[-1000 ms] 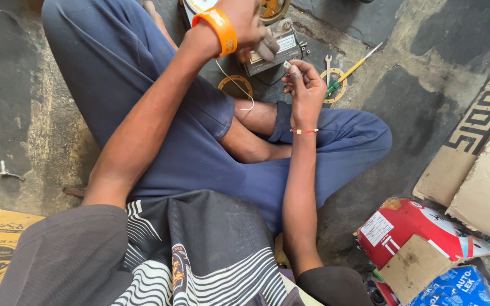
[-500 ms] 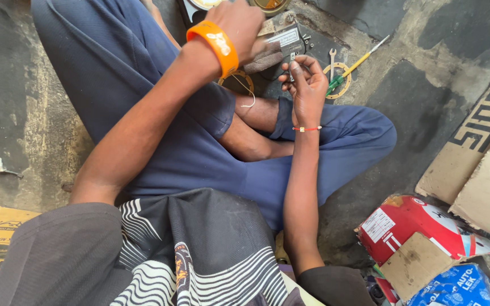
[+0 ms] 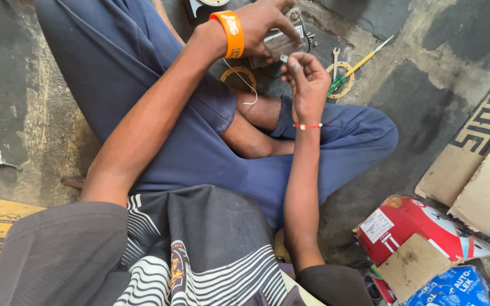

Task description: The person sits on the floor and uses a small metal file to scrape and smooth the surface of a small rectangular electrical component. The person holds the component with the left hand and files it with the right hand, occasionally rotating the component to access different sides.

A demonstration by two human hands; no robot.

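Head view: left hand (image 3: 265,22) fingers clamped on grey metal part (image 3: 282,42); right hand (image 3: 307,79) fingers pinch small piece (image 3: 283,58) against it, not yet seated; screwdriver (image 3: 358,65) just beyond.

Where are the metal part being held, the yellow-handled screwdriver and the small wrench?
metal part (image 3: 279,42), head view, its grey face
yellow-handled screwdriver (image 3: 364,59), head view, mid handle
small wrench (image 3: 336,56), head view, its shaft

one wrench (image 3: 336,56), one screwdriver (image 3: 358,65), two wristbands (image 3: 229,34)

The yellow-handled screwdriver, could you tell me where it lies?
The yellow-handled screwdriver lies on the floor, upper right in the head view, beside the small spanner, beyond the right hand.
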